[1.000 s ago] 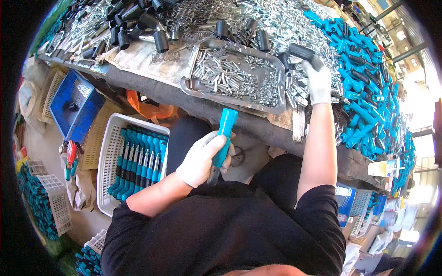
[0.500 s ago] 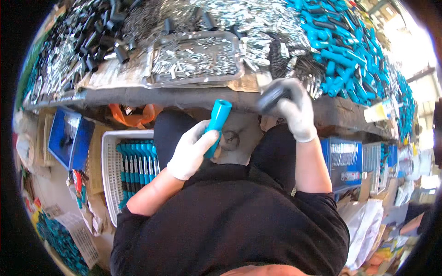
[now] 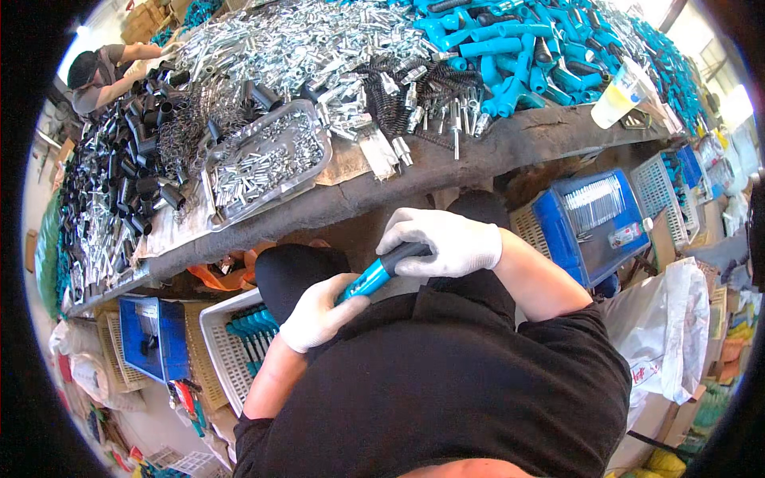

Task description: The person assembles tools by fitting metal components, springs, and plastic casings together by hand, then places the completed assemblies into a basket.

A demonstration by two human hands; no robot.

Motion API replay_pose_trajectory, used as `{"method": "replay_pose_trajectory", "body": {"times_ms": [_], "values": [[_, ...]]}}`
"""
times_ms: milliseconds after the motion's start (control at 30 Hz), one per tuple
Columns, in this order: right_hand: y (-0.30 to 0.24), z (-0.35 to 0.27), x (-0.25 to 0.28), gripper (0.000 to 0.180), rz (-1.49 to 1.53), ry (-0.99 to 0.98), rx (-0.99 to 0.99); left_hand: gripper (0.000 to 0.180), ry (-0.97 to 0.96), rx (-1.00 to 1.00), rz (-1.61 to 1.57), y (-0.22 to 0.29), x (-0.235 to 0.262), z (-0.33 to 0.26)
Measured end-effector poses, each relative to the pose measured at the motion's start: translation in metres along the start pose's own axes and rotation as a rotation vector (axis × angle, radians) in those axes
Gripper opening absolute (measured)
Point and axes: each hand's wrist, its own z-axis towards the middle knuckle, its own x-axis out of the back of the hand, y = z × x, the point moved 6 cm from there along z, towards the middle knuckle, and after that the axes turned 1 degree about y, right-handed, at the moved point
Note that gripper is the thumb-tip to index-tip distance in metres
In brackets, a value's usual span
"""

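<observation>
In front of my belly, my left hand [image 3: 317, 313], in a white glove, is closed round the lower part of a teal tube-shaped handle [image 3: 368, 280]. My right hand [image 3: 448, 241], also gloved, grips a black sleeve [image 3: 405, 255] from above. The sleeve meets the upper right end of the teal handle, and the two lie in one slanting line. Whether the sleeve sits over the handle or only touches it, I cannot tell. My right fingers cover part of the black sleeve.
The bench carries a clear tray [image 3: 325, 159] of small metal pins, black tubes [image 3: 142, 143], dark springs [image 3: 389, 99], teal handles [image 3: 518, 52] and a cup [image 3: 615, 99]. Below stand a white basket [image 3: 219, 323] and blue bins [image 3: 550, 227]. Another person [image 3: 100, 76] reaches in at the far left.
My right hand has come down from the bench edge with the black sleeve and brought it to the teal handle's end. The handle has tilted to the right. The view has turned.
</observation>
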Motion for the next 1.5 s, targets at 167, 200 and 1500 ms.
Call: {"method": "replay_pose_trajectory", "body": {"times_ms": [167, 200, 1500], "values": [[0.0, 0.004, -0.013, 0.028, 0.093, -0.049, -0.174, 0.044, -0.142, 0.027, -0.006, 0.006, -0.012, 0.013], [-0.005, 0.006, -0.022, 0.027, 0.047, -0.05, -0.118, 0.044, -0.135, 0.034, -0.01, 0.003, -0.015, 0.015], [0.149, 0.025, 0.181, 0.016, -0.931, 0.702, -0.517, 0.02, 0.094, 0.155, -0.569, -0.005, -0.025, 0.059]]}}
